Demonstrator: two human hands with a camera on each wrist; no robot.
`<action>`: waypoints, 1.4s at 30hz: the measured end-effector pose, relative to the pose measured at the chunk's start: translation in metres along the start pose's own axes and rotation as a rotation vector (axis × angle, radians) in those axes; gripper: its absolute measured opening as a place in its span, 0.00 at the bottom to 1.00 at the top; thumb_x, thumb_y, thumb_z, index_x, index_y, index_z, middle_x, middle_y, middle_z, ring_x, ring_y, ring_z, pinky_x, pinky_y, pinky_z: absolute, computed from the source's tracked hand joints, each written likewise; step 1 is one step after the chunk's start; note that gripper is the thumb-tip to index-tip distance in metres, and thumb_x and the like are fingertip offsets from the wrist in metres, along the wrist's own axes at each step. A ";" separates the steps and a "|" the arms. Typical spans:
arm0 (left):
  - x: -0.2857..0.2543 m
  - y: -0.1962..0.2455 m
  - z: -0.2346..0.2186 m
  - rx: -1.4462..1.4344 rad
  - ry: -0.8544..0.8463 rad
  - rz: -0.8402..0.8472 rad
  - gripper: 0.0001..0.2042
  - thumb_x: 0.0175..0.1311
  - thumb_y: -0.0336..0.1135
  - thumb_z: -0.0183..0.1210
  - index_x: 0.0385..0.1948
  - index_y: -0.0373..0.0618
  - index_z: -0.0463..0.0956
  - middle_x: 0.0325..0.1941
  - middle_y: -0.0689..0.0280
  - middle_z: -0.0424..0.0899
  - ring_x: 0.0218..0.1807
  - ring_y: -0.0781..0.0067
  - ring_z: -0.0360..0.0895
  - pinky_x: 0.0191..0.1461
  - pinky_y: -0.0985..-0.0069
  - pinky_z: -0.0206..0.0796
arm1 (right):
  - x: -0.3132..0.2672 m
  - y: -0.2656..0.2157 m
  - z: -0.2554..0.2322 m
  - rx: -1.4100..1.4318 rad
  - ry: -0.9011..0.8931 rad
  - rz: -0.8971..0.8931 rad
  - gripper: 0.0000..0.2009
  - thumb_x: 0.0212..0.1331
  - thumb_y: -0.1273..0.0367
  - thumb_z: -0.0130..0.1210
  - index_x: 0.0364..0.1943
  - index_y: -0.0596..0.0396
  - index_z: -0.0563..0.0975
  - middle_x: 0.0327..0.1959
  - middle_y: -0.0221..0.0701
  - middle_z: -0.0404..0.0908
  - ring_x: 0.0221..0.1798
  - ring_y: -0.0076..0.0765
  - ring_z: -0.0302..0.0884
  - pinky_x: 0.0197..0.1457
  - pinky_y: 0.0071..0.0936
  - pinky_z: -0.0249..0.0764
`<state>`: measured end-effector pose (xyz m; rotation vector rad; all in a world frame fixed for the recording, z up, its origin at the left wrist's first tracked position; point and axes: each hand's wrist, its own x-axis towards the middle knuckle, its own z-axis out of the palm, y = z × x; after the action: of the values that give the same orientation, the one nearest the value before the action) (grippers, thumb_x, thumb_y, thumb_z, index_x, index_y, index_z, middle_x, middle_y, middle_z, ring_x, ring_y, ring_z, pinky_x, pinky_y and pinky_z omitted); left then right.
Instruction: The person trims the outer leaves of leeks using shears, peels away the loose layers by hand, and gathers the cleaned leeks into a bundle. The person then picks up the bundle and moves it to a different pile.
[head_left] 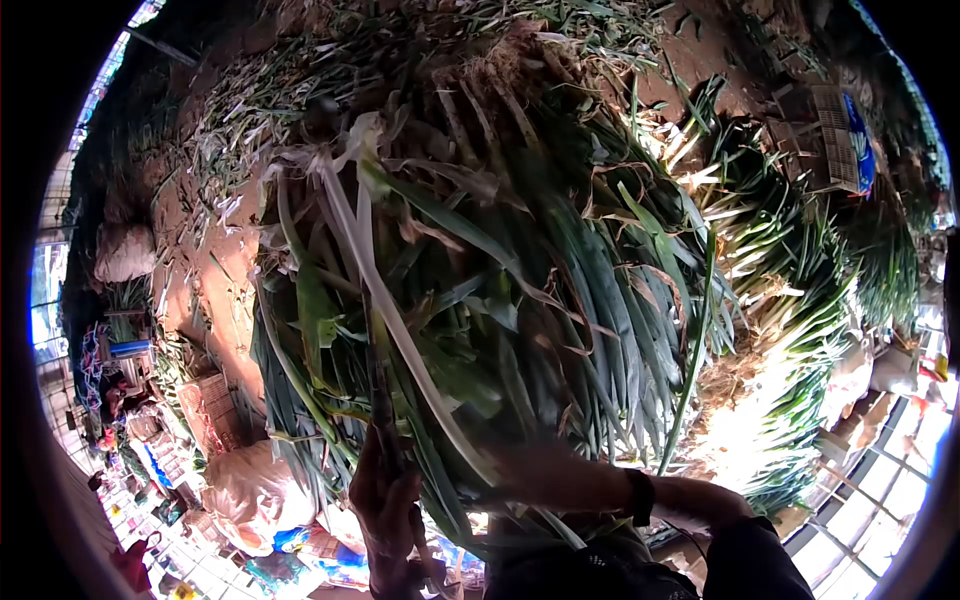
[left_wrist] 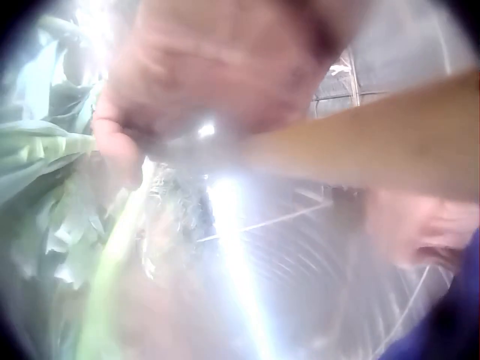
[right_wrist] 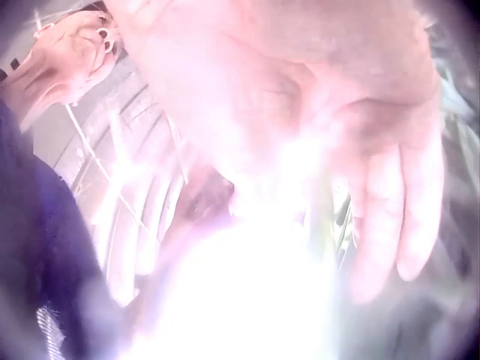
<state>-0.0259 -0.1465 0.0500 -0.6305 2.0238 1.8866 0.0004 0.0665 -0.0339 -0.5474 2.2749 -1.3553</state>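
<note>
In the head view my left hand [head_left: 385,505] grips a long narrow tool, its dark shaft [head_left: 378,385] pointing away over the leeks. The left wrist view shows a tan, wooden-looking handle [left_wrist: 367,146] running out from the blurred left hand [left_wrist: 217,67], with a green stalk [left_wrist: 116,255] beside its fingers. Blurred by motion, my right hand [head_left: 535,475] is at the lower part of a long pale leek stalk [head_left: 395,310]. Its visible fingers [right_wrist: 386,217] reach down nearly straight in the right wrist view; glare hides the thumb side.
A large heap of leeks [head_left: 620,290] lies before me, roots [head_left: 490,75] at the far end. More leeks [head_left: 790,270] are stacked at right. Leaf scraps [head_left: 290,90] litter the brown ground. Crates [head_left: 830,135] stand far right; a pale sack [head_left: 255,490] sits lower left.
</note>
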 end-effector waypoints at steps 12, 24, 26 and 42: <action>-0.026 -0.024 0.062 0.301 -0.283 0.127 0.39 0.52 0.27 0.66 0.69 0.27 0.59 0.52 0.54 0.79 0.38 0.73 0.79 0.40 0.73 0.73 | 0.163 0.189 -0.142 -1.281 0.584 0.217 0.28 0.50 0.66 0.64 0.57 0.59 0.72 0.48 0.45 0.76 0.52 0.51 0.74 0.59 0.45 0.70; -0.025 -0.017 0.099 0.405 -0.407 0.146 0.39 0.54 0.35 0.67 0.69 0.30 0.60 0.47 0.50 0.79 0.38 0.61 0.80 0.39 0.68 0.72 | 0.001 0.102 -0.158 -0.567 0.289 0.418 0.30 0.46 0.71 0.64 0.57 0.60 0.68 0.50 0.49 0.72 0.50 0.62 0.76 0.50 0.50 0.75; -0.024 -0.040 0.107 0.502 -0.433 0.364 0.37 0.56 0.36 0.67 0.68 0.33 0.62 0.47 0.49 0.80 0.41 0.54 0.81 0.42 0.64 0.73 | -0.024 0.086 -0.138 -0.509 0.299 0.415 0.29 0.46 0.71 0.62 0.57 0.59 0.68 0.48 0.48 0.71 0.47 0.61 0.76 0.46 0.51 0.74; -0.006 -0.018 0.160 0.596 -0.440 0.023 0.30 0.61 0.39 0.62 0.66 0.39 0.66 0.38 0.51 0.82 0.37 0.56 0.82 0.40 0.64 0.73 | -0.102 0.044 -0.099 -0.373 0.281 0.536 0.32 0.48 0.74 0.63 0.62 0.54 0.68 0.45 0.46 0.68 0.37 0.57 0.76 0.36 0.50 0.74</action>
<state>-0.0236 0.0119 0.0233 -0.0296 2.1207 1.1822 0.0259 0.2116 -0.0141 0.1634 2.6552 -0.7868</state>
